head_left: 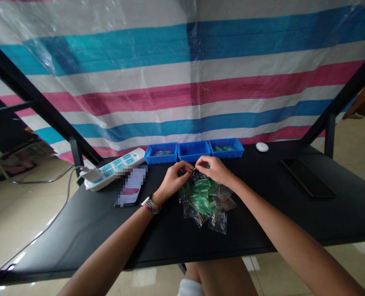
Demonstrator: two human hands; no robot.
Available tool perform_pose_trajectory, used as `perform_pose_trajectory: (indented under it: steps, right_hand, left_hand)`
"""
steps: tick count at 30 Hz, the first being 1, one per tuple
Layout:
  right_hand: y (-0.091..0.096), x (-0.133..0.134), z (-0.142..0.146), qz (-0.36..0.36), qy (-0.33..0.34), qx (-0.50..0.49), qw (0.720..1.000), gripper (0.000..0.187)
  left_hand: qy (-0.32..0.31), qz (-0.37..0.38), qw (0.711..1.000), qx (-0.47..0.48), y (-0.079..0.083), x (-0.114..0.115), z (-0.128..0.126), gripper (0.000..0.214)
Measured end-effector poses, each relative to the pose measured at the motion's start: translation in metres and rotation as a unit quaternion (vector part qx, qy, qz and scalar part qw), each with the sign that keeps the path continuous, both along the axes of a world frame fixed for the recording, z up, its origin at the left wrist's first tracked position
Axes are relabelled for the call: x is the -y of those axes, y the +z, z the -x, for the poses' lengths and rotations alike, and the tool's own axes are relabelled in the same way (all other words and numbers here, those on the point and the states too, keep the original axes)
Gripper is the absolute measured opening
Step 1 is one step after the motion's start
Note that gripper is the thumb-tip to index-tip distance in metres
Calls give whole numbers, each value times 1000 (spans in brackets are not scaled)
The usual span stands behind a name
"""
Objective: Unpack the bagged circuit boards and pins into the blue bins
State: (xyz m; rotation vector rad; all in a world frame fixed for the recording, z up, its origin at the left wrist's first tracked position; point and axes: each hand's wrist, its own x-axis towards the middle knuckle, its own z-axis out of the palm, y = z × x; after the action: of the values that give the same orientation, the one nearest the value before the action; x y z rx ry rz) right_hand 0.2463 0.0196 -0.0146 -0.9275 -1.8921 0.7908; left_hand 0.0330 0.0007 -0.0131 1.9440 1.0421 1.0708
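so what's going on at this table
A person sits at a black table, both hands together over a pile of small clear bags holding green parts. The left hand and right hand pinch something small between them. Three blue trays sit behind, a power strip and phone to the left.

We can read no words, labels or numbers anywhere; the phone screen on the table is blurred.

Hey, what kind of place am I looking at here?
Probably a makeshift small-parts sorting or packing station: a black table with three blue trays, a pile of small clear bags, and a striped tarp backdrop.
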Motion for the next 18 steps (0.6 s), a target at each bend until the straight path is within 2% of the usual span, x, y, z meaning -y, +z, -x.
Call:
perform_pose_trajectory:
  steps: [3, 7, 18]
  right_hand:
    - [2, 2, 0, 59, 16, -65, 996, 14]
    - [3, 3, 0, 97, 21, -138, 985, 15]
    - [2, 7, 2, 71, -20, -135, 988, 8]
  left_hand:
    - [-7, 23, 999, 31, 2, -1, 1, 21]
    - [-4, 46, 998, 39, 5, -1, 2, 35]
    - [6, 45, 998, 53, 5, -4, 3, 41]
